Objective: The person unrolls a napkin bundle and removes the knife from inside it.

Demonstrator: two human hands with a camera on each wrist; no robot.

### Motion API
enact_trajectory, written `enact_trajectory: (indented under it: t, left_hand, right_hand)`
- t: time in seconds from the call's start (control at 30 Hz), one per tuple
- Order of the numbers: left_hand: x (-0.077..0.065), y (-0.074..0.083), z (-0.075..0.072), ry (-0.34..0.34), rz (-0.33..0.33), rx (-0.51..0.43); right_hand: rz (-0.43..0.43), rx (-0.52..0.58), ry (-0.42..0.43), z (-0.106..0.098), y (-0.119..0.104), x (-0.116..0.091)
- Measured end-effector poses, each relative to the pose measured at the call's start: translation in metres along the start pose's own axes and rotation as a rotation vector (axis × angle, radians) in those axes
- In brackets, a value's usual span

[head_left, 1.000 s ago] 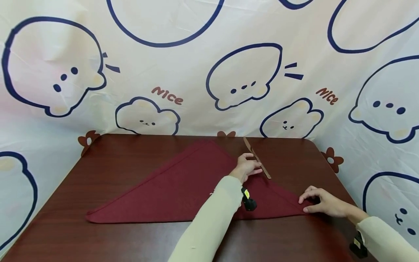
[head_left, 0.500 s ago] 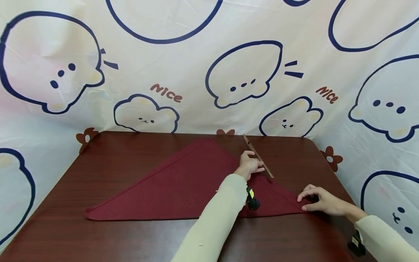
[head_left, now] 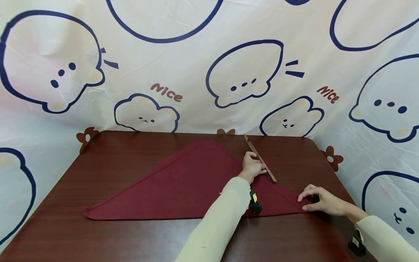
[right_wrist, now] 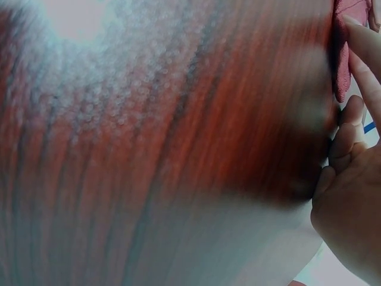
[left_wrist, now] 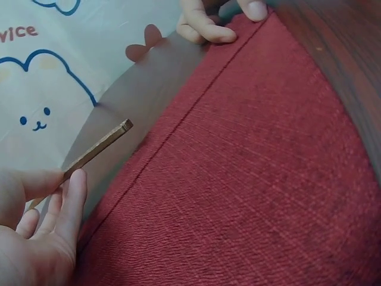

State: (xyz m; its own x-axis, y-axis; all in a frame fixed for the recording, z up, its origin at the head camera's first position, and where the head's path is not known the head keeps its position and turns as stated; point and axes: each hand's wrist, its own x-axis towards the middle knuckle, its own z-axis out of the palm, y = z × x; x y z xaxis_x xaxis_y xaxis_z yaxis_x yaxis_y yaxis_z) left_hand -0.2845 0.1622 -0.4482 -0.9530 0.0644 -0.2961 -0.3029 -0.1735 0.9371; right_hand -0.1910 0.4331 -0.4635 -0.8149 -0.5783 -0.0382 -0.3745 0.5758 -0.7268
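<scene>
A dark red cloth [head_left: 183, 182], folded to a triangle, lies flat on the table with its peak pointing away from me. My left hand [head_left: 252, 168] is over the cloth's right slanting edge and pinches a thin, flat wooden stick [head_left: 269, 171] between thumb and fingers. In the left wrist view the wooden stick [left_wrist: 98, 149] is raised beside the seam. At the cloth's right corner, my right hand [head_left: 322, 202] touches the fabric with thumb and fingertips apart. The right wrist view shows only a bit of cloth [right_wrist: 344, 59] by those fingers.
The brown wooden table [head_left: 137, 242] has rounded far corners and shows bare wood around the cloth. A white curtain [head_left: 190, 65] with cartoon drawings hangs behind it and along both sides.
My left hand has shifted slightly to the right with the wooden stick in it. The right hand stays at the cloth corner, and the cloth lies as before.
</scene>
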Motion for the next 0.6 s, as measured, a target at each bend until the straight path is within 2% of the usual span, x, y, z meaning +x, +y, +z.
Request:
enact_trajectory:
  t: [0.37,0.6]
  left_hand:
    - [0.012,-0.008,0.008,0.11,0.084,0.074]
    - [0.011,-0.015,0.011,0.144,0.06,0.102]
  right_hand:
    - [-0.026,-0.005,0.008,-0.004,-0.001,0.002]
    - [-0.051,0.03,-0.007,0.0,0.002,-0.001]
